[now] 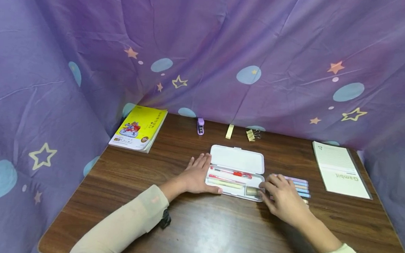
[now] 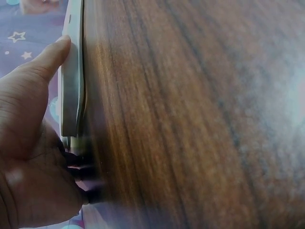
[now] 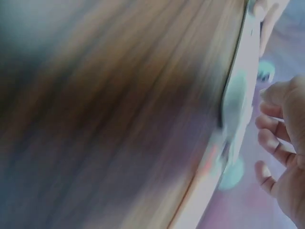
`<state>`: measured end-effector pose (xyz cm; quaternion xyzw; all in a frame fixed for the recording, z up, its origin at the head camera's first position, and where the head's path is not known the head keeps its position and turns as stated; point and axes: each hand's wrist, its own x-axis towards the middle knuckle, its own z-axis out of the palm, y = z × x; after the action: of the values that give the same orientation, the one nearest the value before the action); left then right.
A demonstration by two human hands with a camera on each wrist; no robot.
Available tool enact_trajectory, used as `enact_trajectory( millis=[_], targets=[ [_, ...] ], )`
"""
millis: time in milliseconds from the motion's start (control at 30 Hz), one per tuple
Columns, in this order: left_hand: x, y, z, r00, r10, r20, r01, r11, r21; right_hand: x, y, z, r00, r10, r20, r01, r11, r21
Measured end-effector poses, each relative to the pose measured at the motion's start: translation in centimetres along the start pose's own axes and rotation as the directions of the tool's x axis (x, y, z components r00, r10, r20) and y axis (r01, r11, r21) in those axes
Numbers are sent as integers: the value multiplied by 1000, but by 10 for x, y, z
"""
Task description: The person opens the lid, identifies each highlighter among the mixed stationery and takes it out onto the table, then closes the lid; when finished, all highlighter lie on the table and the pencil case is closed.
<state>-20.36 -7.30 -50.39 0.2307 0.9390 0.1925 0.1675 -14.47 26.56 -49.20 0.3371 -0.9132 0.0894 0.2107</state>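
A white pencil case (image 1: 236, 159) lies with its lid folded back. In its tray are red pens (image 1: 236, 173), a pale yellow strip (image 1: 229, 184) and, at the right end, a small brownish block (image 1: 251, 191). My left hand (image 1: 196, 176) is spread along the case's left end. In the left wrist view its thumb rests against the side of the case (image 2: 72, 90). My right hand (image 1: 286, 199) is by the case's right end. In the right wrist view its fingers bend loosely, with nothing visible between them. Pastel-coloured pens (image 1: 301, 188) lie beyond it, partly hidden by that hand.
A yellow book (image 1: 140, 127) lies at the back left. Along the back stand a purple stapler (image 1: 200, 126), a pale yellow stick-like block (image 1: 229, 131) and binder clips (image 1: 251, 135). A notepad (image 1: 341, 168) is at the right. Purple cloth surrounds the wooden table (image 1: 117, 175).
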Motion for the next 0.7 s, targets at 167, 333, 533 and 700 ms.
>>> enact_trajectory(
  millis=[167, 333, 533, 700],
  targets=[
    [1, 0, 1, 1000, 6, -2, -6, 1000, 3, 28, -24, 15, 995, -99, 18, 98, 995, 22],
    [0, 2, 0, 1000, 2, -2, -2, 1000, 9, 42, -39, 28, 986, -158, 56, 158, 987, 8],
    [1, 1, 1, 1000, 0, -5, 0, 1000, 9, 49, -48, 34, 986, -141, 94, 147, 987, -58],
    [-1, 0, -1, 1000, -5, -7, 5, 1000, 9, 56, -53, 39, 985, -84, 152, 95, 993, -69]
  ],
)
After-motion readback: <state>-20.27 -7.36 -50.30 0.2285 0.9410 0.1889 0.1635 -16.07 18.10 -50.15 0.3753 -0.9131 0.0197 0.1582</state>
